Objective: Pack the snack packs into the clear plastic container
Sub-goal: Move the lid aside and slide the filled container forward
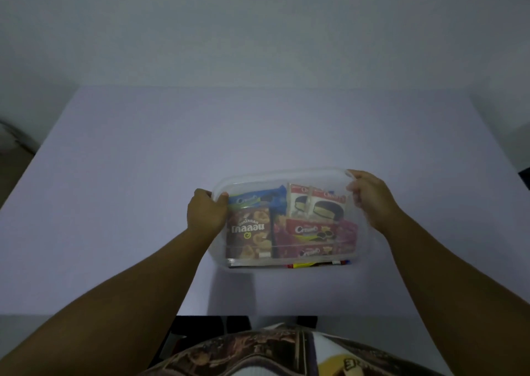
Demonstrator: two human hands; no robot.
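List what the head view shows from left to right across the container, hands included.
left hand gripping the left rim → brown snack pack → red snack pack → right hand gripping the right rim of the clear container.

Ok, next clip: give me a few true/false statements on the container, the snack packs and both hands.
1. Both hands hold the clear plastic container, left hand on its left end and right hand on its right end. True.
2. The container is empty. False: several snack packs lie inside.
3. A brown snack pack lies at the left inside. True.
4. Snack packs lie loose on the table. False: none show outside the container.
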